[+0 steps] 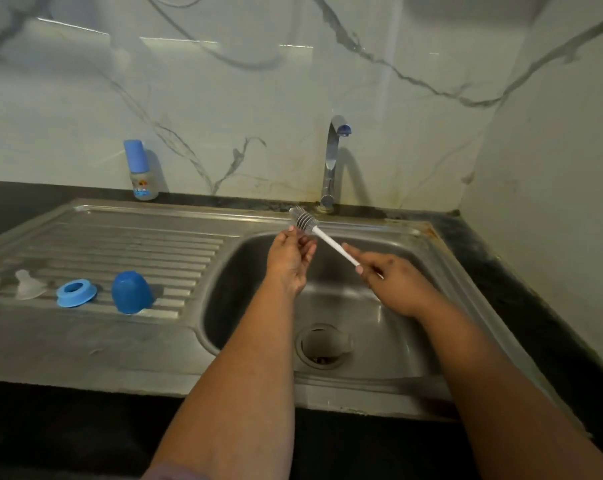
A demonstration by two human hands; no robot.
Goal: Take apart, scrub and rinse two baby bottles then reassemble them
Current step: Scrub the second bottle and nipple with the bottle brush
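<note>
Bottle brush (pixel 314 230) is held over the sink (pixel 390 320): right hand (pixel 393 282) grips its handle, left hand (pixel 289 261) fingers the bristles, likely cleaning them. Assembled bottle (pixel 141 171) stands at the worktop's back edge; cap (pixel 131 292), ring (pixel 75 292) and teat (pixel 28 289) rest on the drainer.

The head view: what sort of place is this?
Most likely a home kitchen: a steel sink with a ridged draining board, a tap against a marble-look wall, and a dark counter.
</note>
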